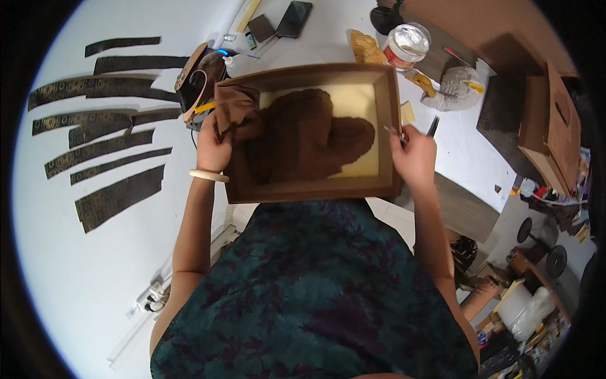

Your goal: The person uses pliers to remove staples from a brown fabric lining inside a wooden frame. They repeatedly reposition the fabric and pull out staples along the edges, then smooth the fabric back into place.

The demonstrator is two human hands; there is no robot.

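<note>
Holding a brown box (315, 192) up, we have it at the white table's (334, 54) near side. Our left hand (215, 150) is closed on soft, crumpled cloth (240, 103) at the left wall; our right hand (416, 156) curls at the right wall, black pen-like tool (433, 126) alongside. We judge the box light and stiff, best held by opposite walls. Rectangular, smooth-looking; pale base (361, 98), darkly patched, possibly shadow.

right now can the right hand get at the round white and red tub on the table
Probably yes, if freed: the right hand holds the right side of the brown rectangular box, and the tub stands past the box's far right corner with nothing plainly blocking the way.
</note>
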